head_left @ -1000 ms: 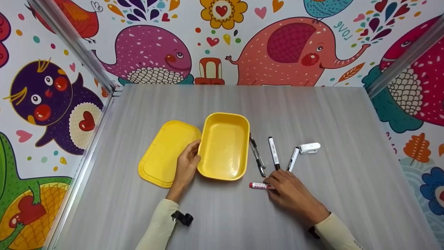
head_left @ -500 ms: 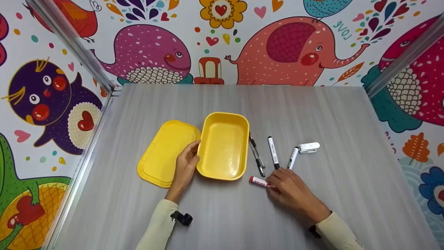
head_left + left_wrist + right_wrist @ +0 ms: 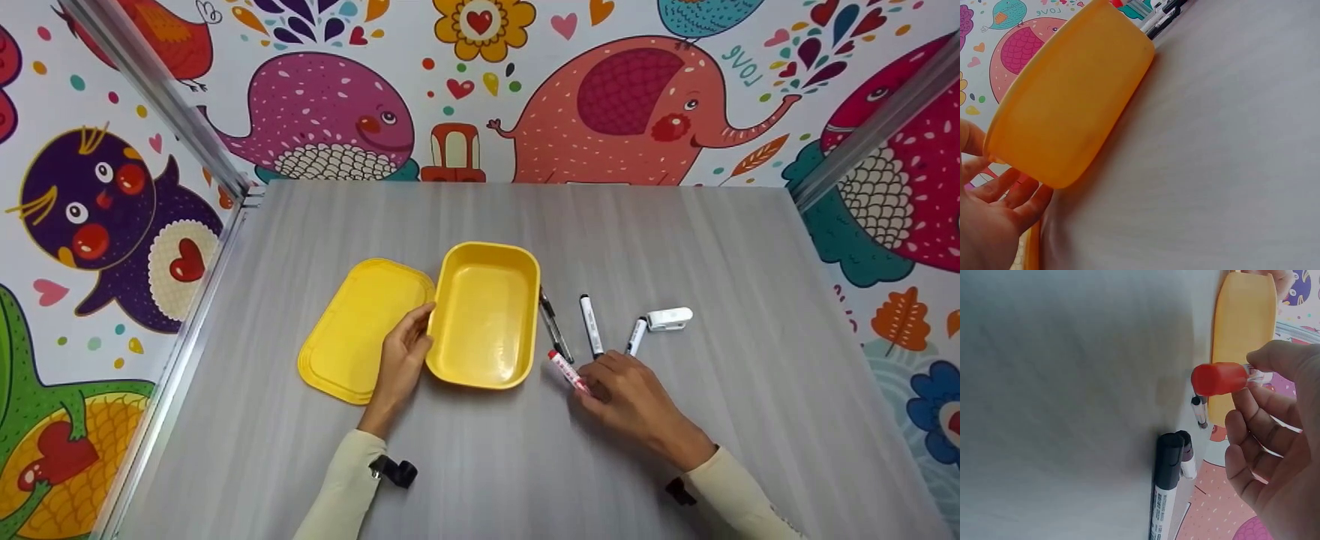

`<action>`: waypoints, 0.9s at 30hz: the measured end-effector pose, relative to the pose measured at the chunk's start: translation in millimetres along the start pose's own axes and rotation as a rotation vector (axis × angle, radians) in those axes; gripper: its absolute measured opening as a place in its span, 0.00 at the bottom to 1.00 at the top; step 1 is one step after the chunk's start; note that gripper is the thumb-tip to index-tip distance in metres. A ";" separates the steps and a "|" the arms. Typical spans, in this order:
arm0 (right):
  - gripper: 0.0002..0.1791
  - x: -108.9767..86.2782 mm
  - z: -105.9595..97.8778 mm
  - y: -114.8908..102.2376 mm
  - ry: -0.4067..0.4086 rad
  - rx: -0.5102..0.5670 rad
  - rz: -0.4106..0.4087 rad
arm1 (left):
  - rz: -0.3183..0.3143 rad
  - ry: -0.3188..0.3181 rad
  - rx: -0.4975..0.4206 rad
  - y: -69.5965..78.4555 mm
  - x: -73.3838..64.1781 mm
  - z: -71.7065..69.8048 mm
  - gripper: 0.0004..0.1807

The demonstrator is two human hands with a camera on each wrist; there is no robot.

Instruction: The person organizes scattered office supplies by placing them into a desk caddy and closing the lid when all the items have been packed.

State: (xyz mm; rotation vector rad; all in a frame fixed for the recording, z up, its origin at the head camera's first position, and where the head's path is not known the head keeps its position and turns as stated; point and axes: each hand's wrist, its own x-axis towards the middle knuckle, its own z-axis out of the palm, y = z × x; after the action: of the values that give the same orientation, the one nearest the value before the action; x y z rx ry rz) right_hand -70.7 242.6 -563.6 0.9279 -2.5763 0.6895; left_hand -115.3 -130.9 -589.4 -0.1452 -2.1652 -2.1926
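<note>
A red-capped marker (image 3: 568, 370) with a white and red barrel is pinched between my right hand's (image 3: 630, 397) thumb and fingers; its red cap (image 3: 1220, 379) points out in the right wrist view. My left hand (image 3: 401, 356) rests its relaxed fingers against the outer left wall of a deep yellow box (image 3: 484, 315), as the left wrist view also shows. The box stands upright without its lid, its floor bare. Just ahead of my right hand lie two white markers, one (image 3: 590, 322) with a black cap (image 3: 1170, 458), the other (image 3: 637, 336) partly hidden by the hand.
Under the left hand's side lies a flat yellow lid (image 3: 360, 322), touching or nearly touching the box. Along the box's right wall is a slim clear-and-black pen (image 3: 553, 326). A small white stapler-like object (image 3: 670, 319) lies farther right. Patterned panels (image 3: 465, 90) border the grey table (image 3: 480, 465).
Red-capped marker has swung from lying nearly sideways to pointing up-left, cap closer to the box, in my right hand. It now covers the lower pen area. Left hand and box stay put.
</note>
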 end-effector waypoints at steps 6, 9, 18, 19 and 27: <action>0.12 6.9 -3.3 -4.4 -0.007 0.133 0.157 | 0.000 0.003 -0.001 0.6 -0.4 0.4 0.29; 0.11 10.8 -4.9 -7.3 -0.013 0.174 0.214 | -0.004 0.004 0.003 0.6 -0.4 0.8 0.29; 0.09 27.0 -9.3 -13.7 -0.018 0.314 0.358 | -0.005 0.009 0.001 1.0 -1.0 1.7 0.28; 0.09 28.9 -9.2 -14.2 -0.013 0.333 0.370 | -0.003 0.010 0.000 0.9 -0.9 1.7 0.28; 0.08 44.6 -5.3 -20.0 0.024 0.407 0.413 | 0.017 0.016 -0.005 -0.4 0.0 1.8 0.28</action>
State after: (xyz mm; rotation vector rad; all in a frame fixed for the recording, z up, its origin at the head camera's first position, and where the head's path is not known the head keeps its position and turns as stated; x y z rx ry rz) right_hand -89.7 209.3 -532.8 0.4770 -2.6803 1.3654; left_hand -115.3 -129.1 -589.7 -0.1443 -2.1422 -2.1829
